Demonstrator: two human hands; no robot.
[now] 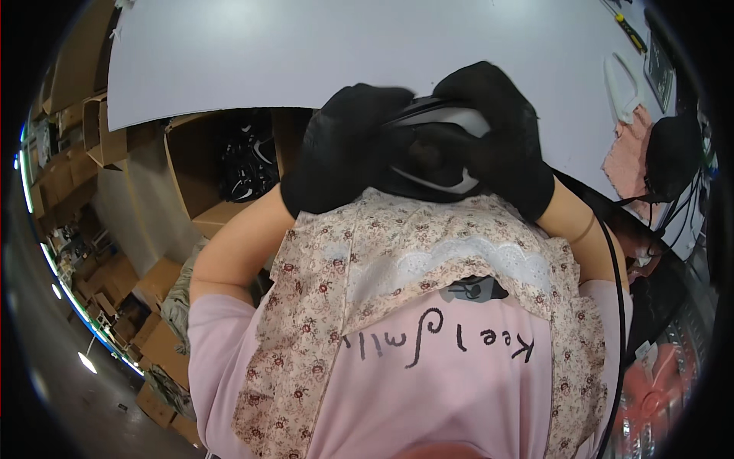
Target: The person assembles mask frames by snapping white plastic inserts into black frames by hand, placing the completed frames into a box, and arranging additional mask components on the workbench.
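Observation:
Both my hands wear black gloves and meet at the table's near edge, in front of my apron. Between them is a rounded black plastic part with white-grey curved trim (432,157); its exact kind cannot be made out. My left hand (348,145) wraps round its left side, fingers curled over the top. Gripping the right side, my right hand (501,126) bends its fingers over the upper rim. The gloves hide much of the part's ends, and the fingertips are partly hidden too.
A white table (321,46) spans the far side. Below its left edge stands an open cardboard box (187,172) with black-and-white parts (248,164). At right lie a white loop-shaped part (625,88), a pink cloth (633,157), a yellow-and-black screwdriver (631,32) and black cables (612,245).

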